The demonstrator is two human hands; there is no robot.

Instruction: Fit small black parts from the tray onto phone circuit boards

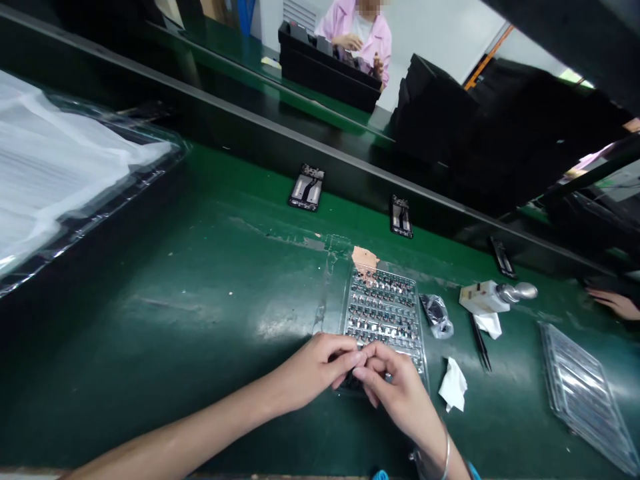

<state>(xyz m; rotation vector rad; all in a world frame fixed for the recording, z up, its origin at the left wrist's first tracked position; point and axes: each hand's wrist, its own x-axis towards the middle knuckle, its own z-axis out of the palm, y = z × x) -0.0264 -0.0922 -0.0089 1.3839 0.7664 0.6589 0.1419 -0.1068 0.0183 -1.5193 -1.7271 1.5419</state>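
Note:
My left hand [313,368] and my right hand [395,387] meet above the near end of a clear plastic tray [385,313], which holds rows of small metal-and-dark parts. Their fingertips close together over a dark piece [351,381], which is mostly hidden by my fingers, so its exact shape is unclear. The tray lies on a green bench mat [200,300], and a torn copper-coloured sheet [365,261] pokes out at its far end. A metal bangle [445,457] circles my right wrist.
Dark phone frames [306,187] lie along the mat's far edge. To the right are tweezers [480,341], white tissue [453,383], a bagged dark item [437,316], a white device [495,297] and a stacked clear tray [583,397]. A co-worker's hand [615,303] shows at far right.

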